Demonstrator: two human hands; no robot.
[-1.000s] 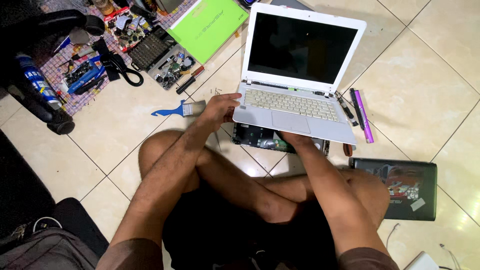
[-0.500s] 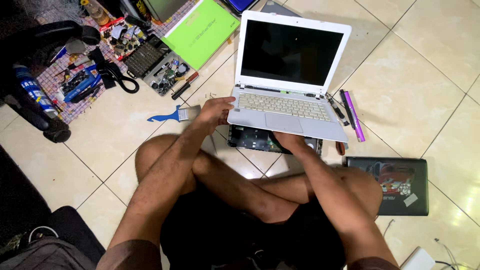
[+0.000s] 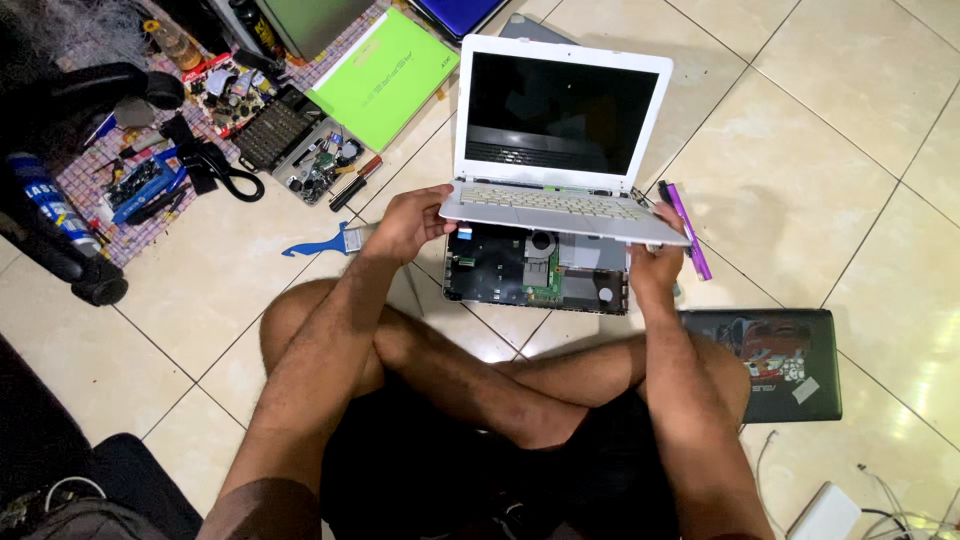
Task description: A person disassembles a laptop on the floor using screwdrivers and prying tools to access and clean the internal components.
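A person sits cross-legged on a tiled floor (image 3: 800,150) and holds a white laptop top half (image 3: 560,150), screen dark and keyboard deck attached, raised above the opened laptop base (image 3: 535,268) that lies on the tiles with its circuit board and fan showing. The left hand (image 3: 408,225) is closed on the left front corner of the deck, thumb on top and fingers under; the right hand (image 3: 655,255) clamps the right front corner the same way. Just right of the white laptop lies a purple tool (image 3: 685,230). Left of it rest a blue-handled brush (image 3: 320,243), a green book (image 3: 385,80) and a tray of small parts (image 3: 300,150). Below right sits a closed dark laptop (image 3: 765,365).
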